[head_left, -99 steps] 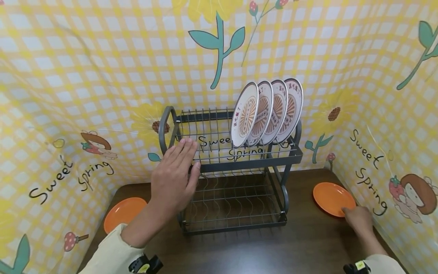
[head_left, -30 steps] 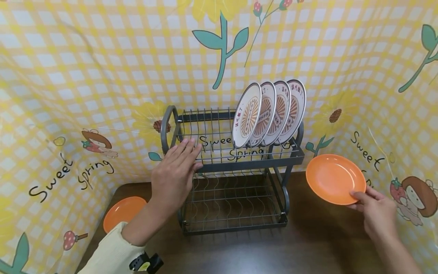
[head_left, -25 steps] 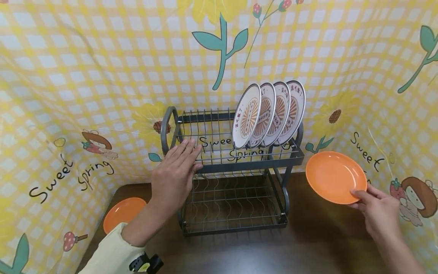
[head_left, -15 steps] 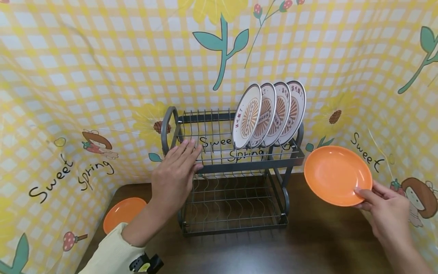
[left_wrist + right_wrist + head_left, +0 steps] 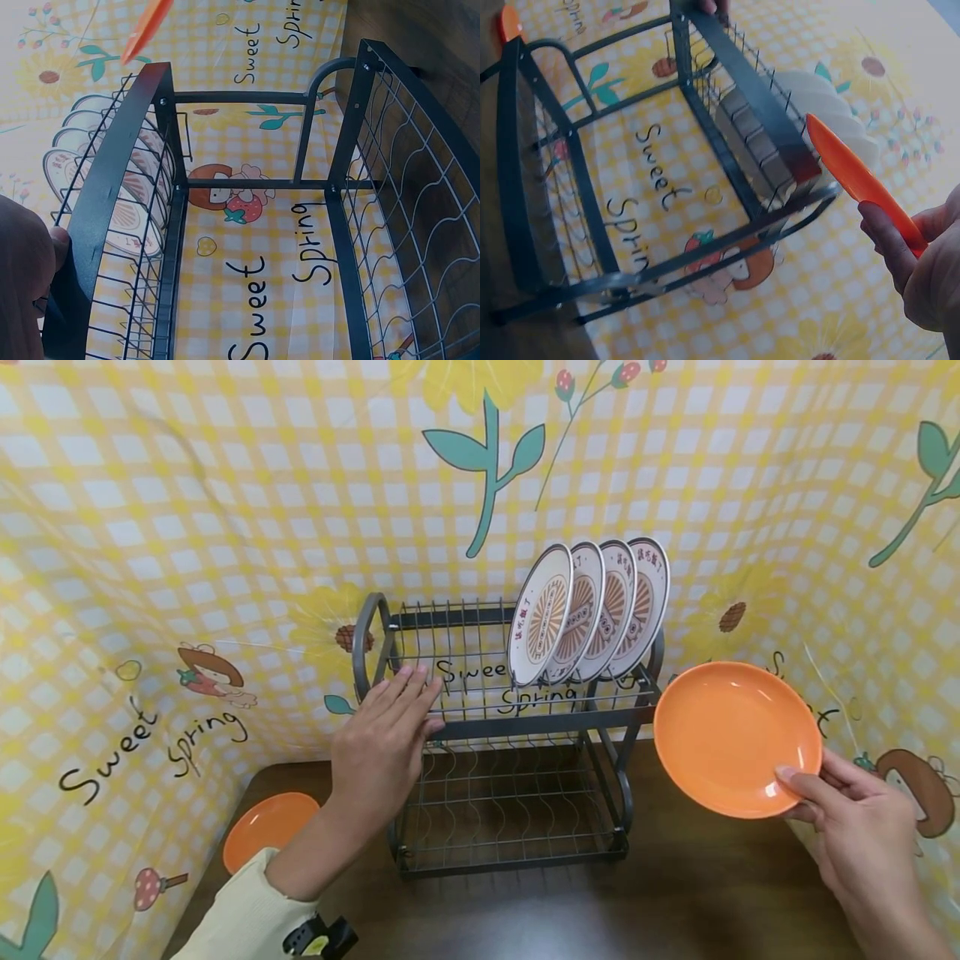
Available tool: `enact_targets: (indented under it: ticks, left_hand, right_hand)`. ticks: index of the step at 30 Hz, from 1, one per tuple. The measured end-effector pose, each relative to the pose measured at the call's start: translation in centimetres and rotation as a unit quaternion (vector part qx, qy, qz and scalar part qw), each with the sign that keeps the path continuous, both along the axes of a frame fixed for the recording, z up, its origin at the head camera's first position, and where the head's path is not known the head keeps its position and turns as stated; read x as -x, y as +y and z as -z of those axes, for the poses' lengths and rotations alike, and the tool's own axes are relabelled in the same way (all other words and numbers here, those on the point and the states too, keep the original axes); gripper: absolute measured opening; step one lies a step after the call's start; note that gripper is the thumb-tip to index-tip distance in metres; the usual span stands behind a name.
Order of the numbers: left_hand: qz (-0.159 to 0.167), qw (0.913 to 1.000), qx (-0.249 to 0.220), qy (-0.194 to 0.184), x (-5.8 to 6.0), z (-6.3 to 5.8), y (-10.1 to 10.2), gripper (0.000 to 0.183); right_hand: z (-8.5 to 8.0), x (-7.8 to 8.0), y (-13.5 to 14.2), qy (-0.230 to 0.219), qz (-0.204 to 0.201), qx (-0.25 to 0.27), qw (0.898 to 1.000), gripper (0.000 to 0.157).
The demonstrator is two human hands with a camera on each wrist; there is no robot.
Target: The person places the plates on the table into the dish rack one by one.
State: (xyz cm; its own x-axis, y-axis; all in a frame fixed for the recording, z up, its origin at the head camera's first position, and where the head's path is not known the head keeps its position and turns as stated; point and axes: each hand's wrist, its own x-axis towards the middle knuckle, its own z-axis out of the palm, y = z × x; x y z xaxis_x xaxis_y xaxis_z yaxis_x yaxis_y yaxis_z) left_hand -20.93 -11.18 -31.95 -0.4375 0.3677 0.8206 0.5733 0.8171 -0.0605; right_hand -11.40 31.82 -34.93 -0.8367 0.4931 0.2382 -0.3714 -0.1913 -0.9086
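Observation:
My right hand [image 5: 862, 827] pinches the rim of an orange plate [image 5: 738, 739], thumb on its face and fingers behind. That plate is held up tilted, off the table, beside the right end of a grey two-tier dish rack [image 5: 540, 724]. The right wrist view shows the plate [image 5: 862, 184] edge-on near the rack's upper corner. My left hand [image 5: 382, 752] rests with extended fingers on the upper tier's front left part; its thumb touches the front bar in the left wrist view. Several white patterned plates [image 5: 538, 618] stand on edge in the upper tier's right half.
Another orange plate [image 5: 270, 827] lies on the dark wooden table [image 5: 525, 914] at the left, partly hidden by my left forearm. The lower tier [image 5: 517, 802] has wavy wire dividers. A yellow checked cloth [image 5: 262, 485] lines the back and sides.
My right hand has lifted the orange plate from the table's right side, then brought it higher, slightly left and nearer the rack. My left hand stays on the rack.

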Motion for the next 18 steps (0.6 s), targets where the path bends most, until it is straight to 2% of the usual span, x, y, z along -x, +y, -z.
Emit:
enact_targets:
  ticks: [5, 11, 18]
  left_hand:
    - [0.000, 1.0000, 0.001, -0.002, 0.0, -0.1, 0.0, 0.044]
    - [-0.001, 1.0000, 0.001, -0.002, 0.0, -0.1, 0.1, 0.044]
    - [0.003, 1.0000, -0.004, 0.008, 0.1, 0.0, 0.1, 0.044]
  right_hand:
    - [-1.1, -0.2, -1.4, 0.021, 0.006, 0.011, 1.000, 0.053]
    - [-2.7, 0.0, -3.5, 0.029, 0.038, 0.031, 0.998, 0.055]
    - [-4.5, 0.0, -6.4, 0.064, 0.067, 0.004, 0.996, 0.051]
